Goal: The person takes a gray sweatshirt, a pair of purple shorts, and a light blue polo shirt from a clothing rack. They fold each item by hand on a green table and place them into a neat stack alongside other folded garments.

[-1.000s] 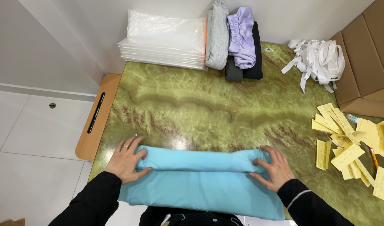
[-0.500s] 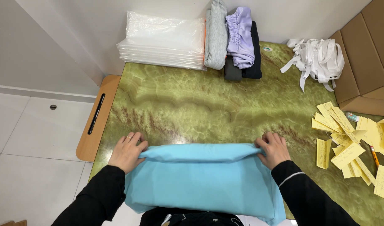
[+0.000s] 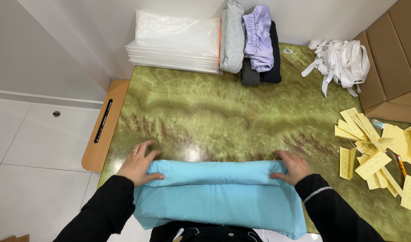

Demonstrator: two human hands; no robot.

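Cloth, blue and folded, runs left-right along our table edge; our left hand and right hand grip its folded ends, fingers curled.

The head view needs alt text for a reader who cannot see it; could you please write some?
Seen from above, a person's left hand and right hand grip the ends of a fold in a light blue garment on a green marbled table. At the far edge lie a stack of clear plastic bags and folded clothes; yellow paper slips are scattered on the right.
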